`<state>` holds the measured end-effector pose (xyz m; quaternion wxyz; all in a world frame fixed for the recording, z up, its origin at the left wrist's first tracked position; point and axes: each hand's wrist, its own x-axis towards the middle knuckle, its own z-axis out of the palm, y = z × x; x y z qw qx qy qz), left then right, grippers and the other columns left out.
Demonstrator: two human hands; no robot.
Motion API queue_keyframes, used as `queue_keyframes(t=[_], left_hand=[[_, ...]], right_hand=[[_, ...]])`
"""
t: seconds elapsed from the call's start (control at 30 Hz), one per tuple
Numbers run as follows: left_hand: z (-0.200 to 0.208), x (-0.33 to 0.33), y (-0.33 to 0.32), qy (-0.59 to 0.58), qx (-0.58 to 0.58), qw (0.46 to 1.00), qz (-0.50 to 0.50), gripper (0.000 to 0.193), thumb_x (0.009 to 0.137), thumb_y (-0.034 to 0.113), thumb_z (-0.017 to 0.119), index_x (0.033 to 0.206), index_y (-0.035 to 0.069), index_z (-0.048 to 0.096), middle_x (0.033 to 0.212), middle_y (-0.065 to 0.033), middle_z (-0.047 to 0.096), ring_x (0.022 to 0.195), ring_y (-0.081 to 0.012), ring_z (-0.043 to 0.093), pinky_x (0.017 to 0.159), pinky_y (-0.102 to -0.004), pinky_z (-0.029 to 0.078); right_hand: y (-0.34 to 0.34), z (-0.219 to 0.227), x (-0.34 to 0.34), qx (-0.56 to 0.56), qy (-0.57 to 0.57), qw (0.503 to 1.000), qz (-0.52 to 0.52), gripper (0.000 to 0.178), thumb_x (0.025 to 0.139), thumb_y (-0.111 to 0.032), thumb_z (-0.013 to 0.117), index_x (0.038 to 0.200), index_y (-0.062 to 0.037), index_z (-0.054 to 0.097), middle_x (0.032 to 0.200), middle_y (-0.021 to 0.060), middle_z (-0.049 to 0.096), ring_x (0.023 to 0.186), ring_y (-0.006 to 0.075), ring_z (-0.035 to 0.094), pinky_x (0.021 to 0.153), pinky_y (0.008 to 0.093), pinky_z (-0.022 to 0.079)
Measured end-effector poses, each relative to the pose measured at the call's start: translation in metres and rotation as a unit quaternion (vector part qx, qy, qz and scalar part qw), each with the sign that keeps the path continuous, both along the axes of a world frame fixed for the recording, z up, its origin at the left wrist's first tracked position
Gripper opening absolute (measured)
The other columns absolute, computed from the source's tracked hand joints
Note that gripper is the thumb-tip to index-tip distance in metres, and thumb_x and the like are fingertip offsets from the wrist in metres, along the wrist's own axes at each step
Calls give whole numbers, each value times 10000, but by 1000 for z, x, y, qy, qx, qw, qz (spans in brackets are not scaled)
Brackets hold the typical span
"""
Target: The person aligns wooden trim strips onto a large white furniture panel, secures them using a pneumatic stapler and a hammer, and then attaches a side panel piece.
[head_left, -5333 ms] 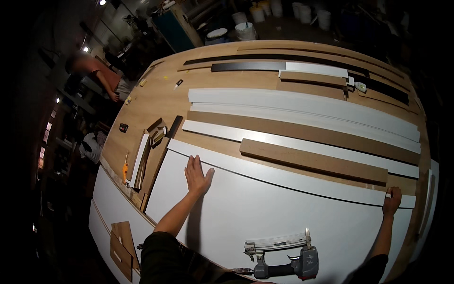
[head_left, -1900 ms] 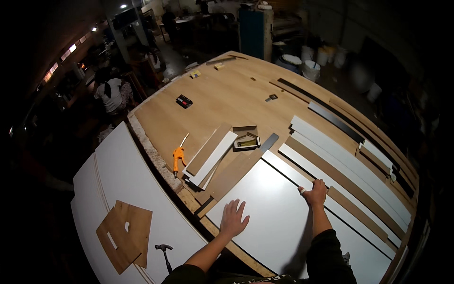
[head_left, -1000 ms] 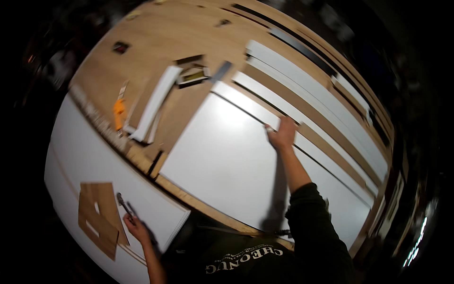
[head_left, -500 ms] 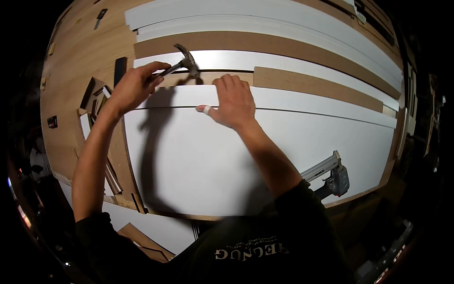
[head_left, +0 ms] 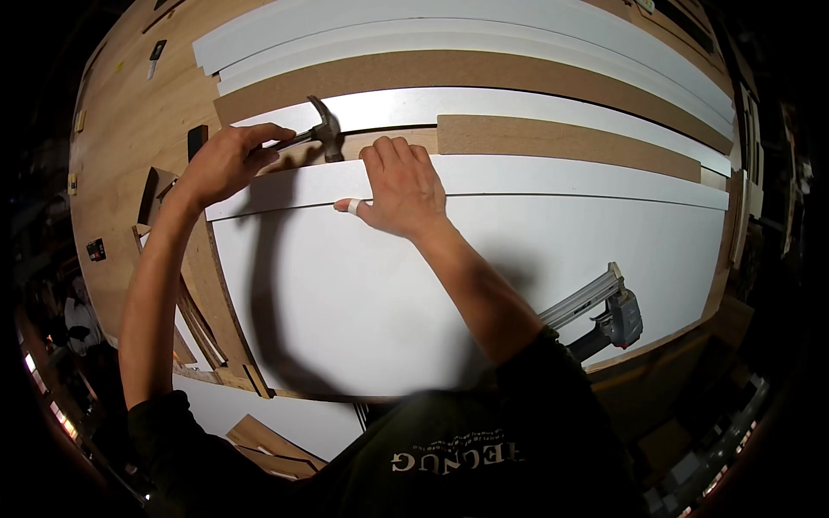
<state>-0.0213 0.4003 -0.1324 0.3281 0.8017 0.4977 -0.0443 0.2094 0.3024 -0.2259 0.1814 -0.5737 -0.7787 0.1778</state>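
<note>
My left hand (head_left: 223, 164) is closed around the handle of a claw hammer (head_left: 326, 134). The hammer's head is low, by the far edge of a narrow white strip (head_left: 535, 175); whether it touches anything I cannot tell. My right hand (head_left: 404, 186) lies over that strip, its fingers curled across the far edge and its thumb, wrapped in white tape, along the near edge. Below the strip a wide white panel (head_left: 389, 293) spreads toward me. Behind it lie a bare wooden strip (head_left: 367, 142) and a brown board strip (head_left: 553, 147).
A nail gun (head_left: 615, 319) lies on the panel at the right, beside my right forearm. Long white boards (head_left: 449, 39) and a brown strip (head_left: 484, 73) lie farther back. Wood offcuts (head_left: 200, 315), a black block (head_left: 198, 138) and a small blade tool (head_left: 155, 57) are at the left.
The hammer head has come down toward the strip's far edge, slightly left of before. My right hand stays on the strip. The whole view has shifted a little.
</note>
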Motion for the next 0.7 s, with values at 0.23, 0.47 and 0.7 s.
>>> queue_keyframes(t=[0.23,0.47,0.7], left_hand=[[-12,-15,-24,-39,-2,998,43,320,890,55,575,1207,89,603,643,-112,537,582,-181,503,606,-330,433],[-58,-38,-177,-253,73,873,411,313,938,93,514,1237,9,471,624,16,474,485,-54,409,434,-236,349],[-102,81,-361,-151,151,858,467,328,852,139,623,1138,8,530,767,-75,598,621,-196,555,578,-333,452]], right_hand=[[1,0,-3,5,8,1000,9,615,700,-563,714,980,-35,567,967,79,524,980,250,485,854,375,390],[-10,7,3,22,-6,1000,2,702,721,-617,643,1068,-15,544,1087,132,517,1041,283,461,870,410,369],[-19,15,15,-16,12,1000,-11,702,722,-538,672,1162,-17,505,1180,150,480,1132,305,435,983,423,339]])
